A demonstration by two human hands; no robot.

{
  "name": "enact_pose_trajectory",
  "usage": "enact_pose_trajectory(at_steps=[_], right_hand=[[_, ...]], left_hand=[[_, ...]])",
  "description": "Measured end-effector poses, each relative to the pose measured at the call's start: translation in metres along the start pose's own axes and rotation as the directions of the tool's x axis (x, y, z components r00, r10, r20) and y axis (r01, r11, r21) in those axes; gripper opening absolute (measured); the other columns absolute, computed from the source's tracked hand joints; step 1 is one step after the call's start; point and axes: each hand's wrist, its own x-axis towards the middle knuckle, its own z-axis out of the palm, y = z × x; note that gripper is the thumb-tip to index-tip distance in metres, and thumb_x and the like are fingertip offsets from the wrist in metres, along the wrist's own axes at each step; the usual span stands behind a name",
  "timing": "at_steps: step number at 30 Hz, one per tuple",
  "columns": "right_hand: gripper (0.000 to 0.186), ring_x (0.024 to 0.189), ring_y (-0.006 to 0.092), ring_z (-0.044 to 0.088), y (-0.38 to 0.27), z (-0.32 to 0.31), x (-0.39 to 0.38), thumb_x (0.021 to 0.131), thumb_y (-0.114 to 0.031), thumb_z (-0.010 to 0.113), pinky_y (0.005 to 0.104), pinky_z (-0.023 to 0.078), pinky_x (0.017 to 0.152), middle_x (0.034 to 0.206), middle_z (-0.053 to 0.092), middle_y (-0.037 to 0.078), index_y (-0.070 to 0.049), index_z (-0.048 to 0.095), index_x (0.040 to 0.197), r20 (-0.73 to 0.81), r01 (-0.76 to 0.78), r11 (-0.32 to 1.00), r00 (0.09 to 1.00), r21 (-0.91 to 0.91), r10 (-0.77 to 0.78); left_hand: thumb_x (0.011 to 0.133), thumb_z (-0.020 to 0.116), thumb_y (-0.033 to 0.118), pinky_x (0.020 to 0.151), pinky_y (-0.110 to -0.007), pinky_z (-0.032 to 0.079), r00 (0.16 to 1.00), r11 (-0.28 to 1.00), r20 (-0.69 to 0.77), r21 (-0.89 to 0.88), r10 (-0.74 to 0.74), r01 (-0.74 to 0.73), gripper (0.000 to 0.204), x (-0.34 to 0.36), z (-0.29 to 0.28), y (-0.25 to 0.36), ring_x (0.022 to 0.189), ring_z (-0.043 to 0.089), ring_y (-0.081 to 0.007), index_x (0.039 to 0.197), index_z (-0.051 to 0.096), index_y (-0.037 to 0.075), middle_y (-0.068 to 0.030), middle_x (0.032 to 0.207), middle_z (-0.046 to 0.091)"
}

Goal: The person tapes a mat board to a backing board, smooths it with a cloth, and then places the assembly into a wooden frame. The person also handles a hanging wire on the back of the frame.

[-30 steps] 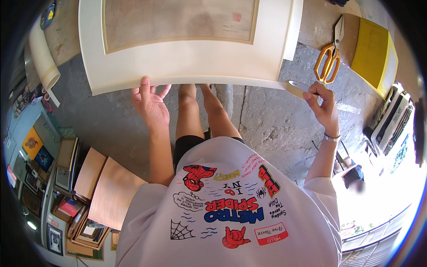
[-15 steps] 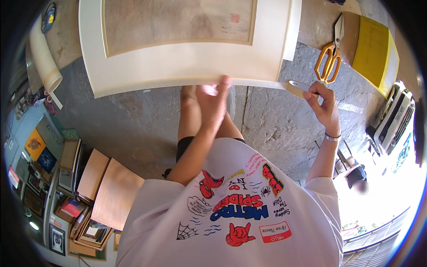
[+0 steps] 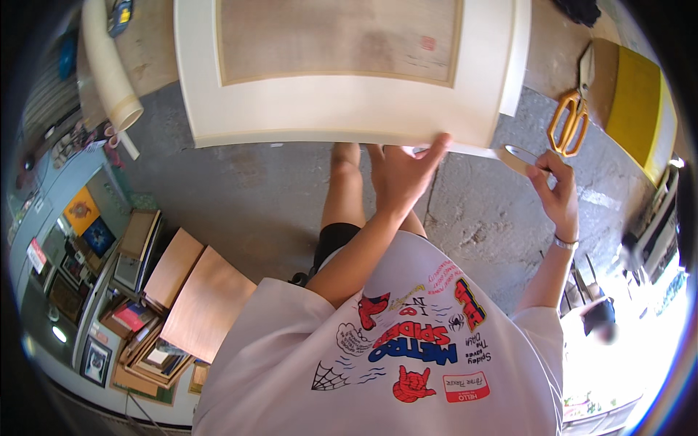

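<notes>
A large cream mat board frames a brownish picture with a small red seal mark. Along the near edge of the board runs a pale strip of tape, stretching rightward off its corner to a tape roll. My right hand pinches that roll between thumb and fingers, just beyond the board's right corner. At the near edge, my left hand has its thumb on top of the taped edge and its fingers reaching beneath, partly hidden by the board.
Orange-handled scissors lie right of the board, beside a yellow curved sheet. A cream paper roll and a blue tape measure are at the far left. Wooden panels and stacked frames stand at the lower left.
My left hand has slid rightward along the board's near edge, closer to the corner. My right hand still holds the tape roll. The whole view has shifted a little.
</notes>
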Motion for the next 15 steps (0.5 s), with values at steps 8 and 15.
enact_pose_trajectory(at_steps=[8, 15], right_hand=[[0.024, 0.068, 0.0153, 0.045, 0.007, 0.0, -0.004, 0.093, -0.01, 0.07, 0.0314, 0.038, 0.064, 0.072, 0.05, 0.006, 0.002, 0.053, 0.081, 0.012, -0.043, 0.999, 0.999, -0.007, 0.043], [0.024, 0.069, 0.0158, 0.046, 0.01, 0.0, -0.007, 0.094, -0.012, 0.07, 0.0315, 0.039, 0.065, 0.073, 0.051, 0.007, 0.002, 0.054, 0.082, 0.008, -0.035, 0.999, 0.999, 0.012, 0.034]], left_hand=[[0.103, 0.064, 0.029, 0.091, -0.059, 0.061, 0.946, 0.996, -0.323, 0.072, -0.024, 0.049, 0.037, 0.037, -0.179, 0.081, 0.119, 0.063, -0.0242, 0.132, 0.049, 0.011, -0.0066, 0.131, 0.06], [0.103, 0.064, 0.031, 0.091, -0.06, 0.059, 0.925, 0.992, -0.358, 0.074, 0.126, -0.107, 0.034, 0.067, -0.281, 0.137, 0.114, 0.062, -0.0274, 0.127, 0.05, 0.011, -0.0066, 0.13, 0.059]])
